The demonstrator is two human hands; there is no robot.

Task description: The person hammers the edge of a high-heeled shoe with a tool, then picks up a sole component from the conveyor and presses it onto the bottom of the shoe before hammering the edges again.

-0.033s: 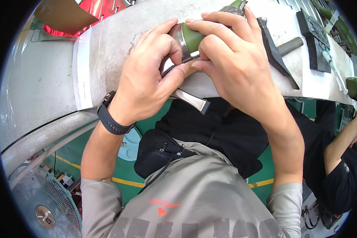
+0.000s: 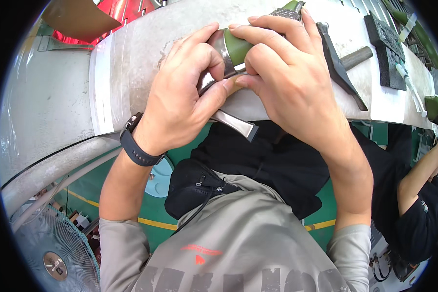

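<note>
Both my hands grip a rounded green and polished silver metal piece [image 2: 236, 47] over the near part of the table. My left hand [image 2: 177, 92] curls around its silver end, with the thumb pointing toward the right thumb. Bent over the green part are the fingers of my right hand [image 2: 289, 73], its thumb tip close to the left thumb. From beneath the left hand a flat silver bar [image 2: 236, 124] with a dark end sticks out past the table edge; whether it joins the held piece is hidden. A rough grey part [image 2: 286, 13] shows beyond the right fingers.
Right of my hands lie a dark tapering metal tool [image 2: 339, 73] and a short round rod [image 2: 356, 58]. Farther right are black blocks [image 2: 385, 51] and a white slender tool [image 2: 411, 87]. A fan [image 2: 56, 258] stands lower left; another person's arm [image 2: 421, 170] shows at right.
</note>
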